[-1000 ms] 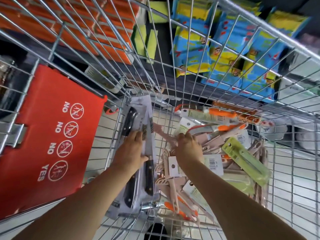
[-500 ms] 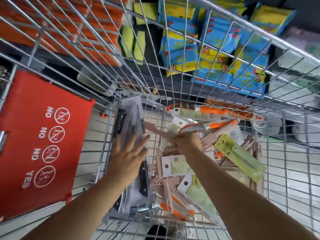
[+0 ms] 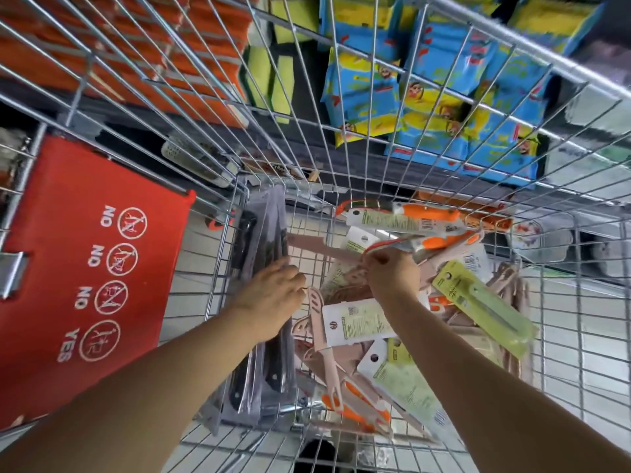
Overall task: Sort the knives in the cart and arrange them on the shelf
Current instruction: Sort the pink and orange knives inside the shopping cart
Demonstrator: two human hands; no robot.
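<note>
Two hands among the knives

Left hand (image 3: 269, 298) – fingers curled over black-handled knife packs (image 3: 269, 227) standing on edge against the cart (image 3: 546, 62) left wall. Right hand (image 3: 392, 276) pinches an orange-handled knife pack (image 3: 440, 242) atop the pile (image 3: 358, 322) – bare wire floor lies between them.

The black-handled knife packs (image 3: 261, 254) now stand on edge against the cart's left wall (image 3: 221, 268), steadied by the left hand (image 3: 273, 297); the right hand (image 3: 392, 278) raises a pink knife (image 3: 307, 242).

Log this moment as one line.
stage: sorting in cart | left hand: on black knife packs, grip unclear | right hand: grips pink knife | knife pile: mixed, loose
</note>
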